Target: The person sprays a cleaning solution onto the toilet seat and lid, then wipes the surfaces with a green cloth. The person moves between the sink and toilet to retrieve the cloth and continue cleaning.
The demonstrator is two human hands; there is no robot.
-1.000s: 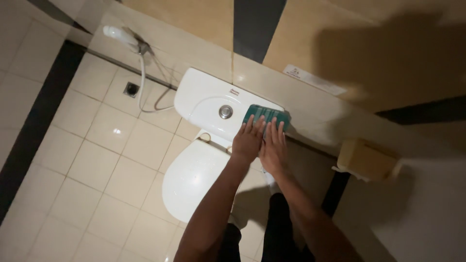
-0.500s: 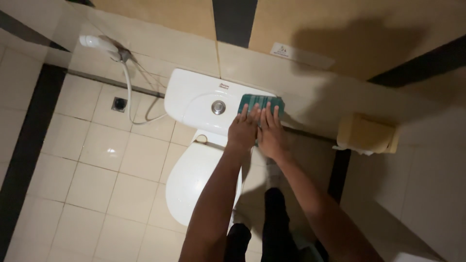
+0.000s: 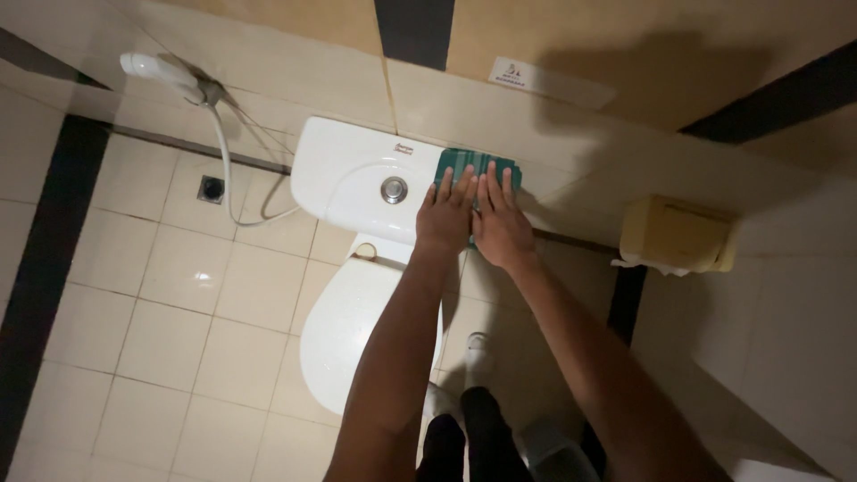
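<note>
Both hands lie flat, fingers spread, on a green cloth [image 3: 476,166] at the right end of the white tank lid [image 3: 357,183]. The left hand [image 3: 445,217] presses the cloth's left half; the right hand [image 3: 500,221] lies touching it, on the right half. Neither hand grips: the palms simply bear down.

To wipe well, it seems best to keep the palms flat and the pressure even, and to keep the cloth from bunching near the lid's far edge by the wall.

The cloth shows just beyond the fingertips, far of both hands and right of the round flush button [image 3: 394,189]. The bowl [image 3: 348,330] sits nearer, under the left arm. A spray hose [image 3: 207,98] hangs at far left; a paper holder [image 3: 676,237] is on the right wall.
</note>
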